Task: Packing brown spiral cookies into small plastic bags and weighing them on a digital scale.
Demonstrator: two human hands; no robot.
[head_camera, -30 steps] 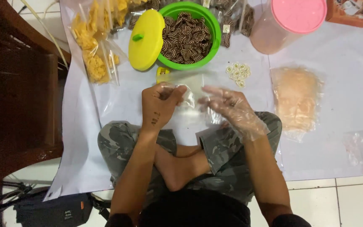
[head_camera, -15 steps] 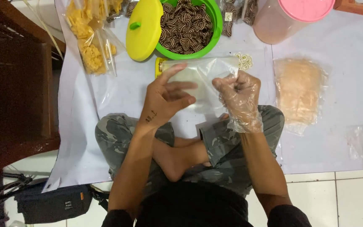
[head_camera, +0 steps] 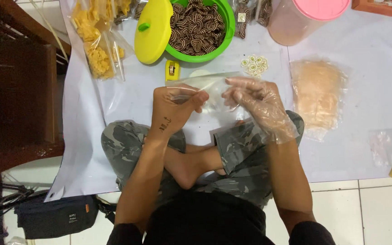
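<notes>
Both hands raised close together before crossed legs, left hand [head_camera: 174, 109] bare, fingers pinched, right hand [head_camera: 255, 102] gloved, fingers curled

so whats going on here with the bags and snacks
A person sits cross-legged on a white sheet on the floor, holding a small clear plastic bag between both hands. The bare left hand pinches one side and the right hand, in a thin clear glove, grips the other. Just beyond is a green bowl of brown swirled cookies with its yellow lid leaning on the rim.
</notes>
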